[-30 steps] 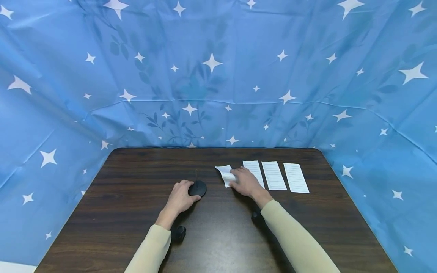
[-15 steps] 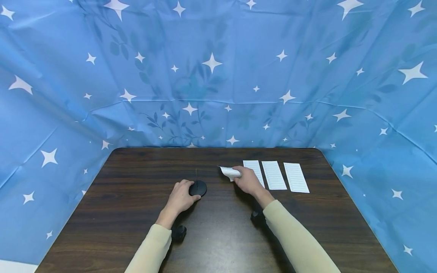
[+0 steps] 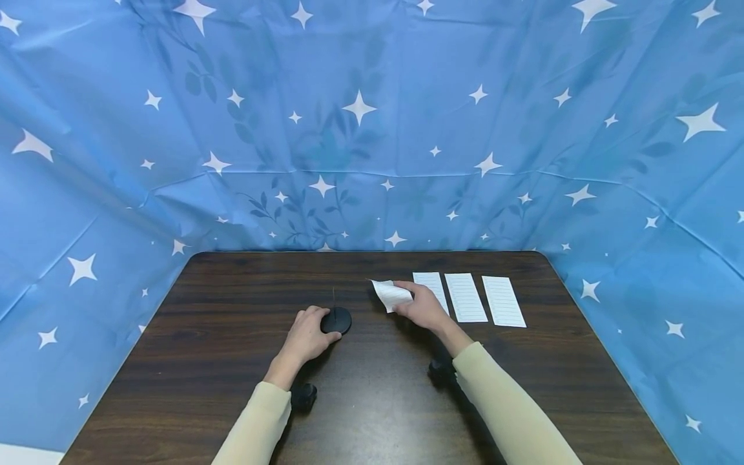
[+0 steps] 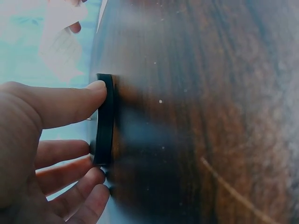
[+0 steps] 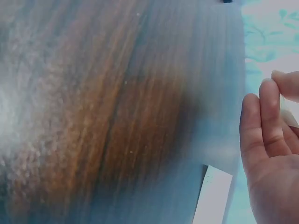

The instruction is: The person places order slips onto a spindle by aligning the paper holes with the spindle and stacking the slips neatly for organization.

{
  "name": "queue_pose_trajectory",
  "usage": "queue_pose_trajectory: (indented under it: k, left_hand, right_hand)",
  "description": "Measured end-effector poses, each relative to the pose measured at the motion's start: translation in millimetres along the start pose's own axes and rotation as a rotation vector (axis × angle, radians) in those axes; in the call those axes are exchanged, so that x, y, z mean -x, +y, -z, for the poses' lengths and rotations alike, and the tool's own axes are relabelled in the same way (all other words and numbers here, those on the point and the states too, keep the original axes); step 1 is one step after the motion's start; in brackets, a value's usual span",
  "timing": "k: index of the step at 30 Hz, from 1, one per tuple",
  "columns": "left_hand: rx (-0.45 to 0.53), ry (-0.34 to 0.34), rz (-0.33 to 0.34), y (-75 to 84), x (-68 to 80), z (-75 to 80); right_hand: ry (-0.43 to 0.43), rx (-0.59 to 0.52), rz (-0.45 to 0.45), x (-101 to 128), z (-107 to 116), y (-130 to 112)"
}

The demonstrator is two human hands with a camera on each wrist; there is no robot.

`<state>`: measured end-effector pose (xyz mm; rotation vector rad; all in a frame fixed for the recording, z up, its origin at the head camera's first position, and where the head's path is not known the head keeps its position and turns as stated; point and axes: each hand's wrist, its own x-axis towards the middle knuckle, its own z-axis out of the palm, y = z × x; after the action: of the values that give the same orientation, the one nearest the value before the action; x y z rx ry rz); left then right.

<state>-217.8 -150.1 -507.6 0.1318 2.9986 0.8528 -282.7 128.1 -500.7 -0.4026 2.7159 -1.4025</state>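
White paper slip [image 3: 391,295] is pinched, lifted, in your right hand [image 3: 424,309]; your left hand [image 3: 306,337] grips the black disc [image 3: 336,320] on the table [image 3: 232,361].

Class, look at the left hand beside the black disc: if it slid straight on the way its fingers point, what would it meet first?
The left hand already touches the black disc, so it would probably push that first; beyond lies bare table, though depth is uncertain.

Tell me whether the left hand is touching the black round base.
Touching. The left wrist view shows the left hand's thumb pressed against the rim of the black round base, other fingers at its lower edge.
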Motion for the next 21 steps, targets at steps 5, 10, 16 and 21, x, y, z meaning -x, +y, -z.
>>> queue_pose_trajectory:
  k: [5,10,16,21]
  left_hand:
    - [0.014,-0.014,0.001,-0.1,0.1,1.5]
    - [0.051,-0.030,0.006,-0.2,1.3,4.2]
    - [0.035,0.011,0.019,6.3,9.9,13.5]
    - [0.051,0.074,-0.005,22.9,21.3,24.6]
  right_hand:
    - [-0.008,-0.024,0.012,4,2,-2]
    - [-0.012,-0.046,0.011,9,3,-6]
    - [-0.034,-0.113,0.018,17,3,-12]
    - [-0.055,-0.148,0.039,25,3,-17]
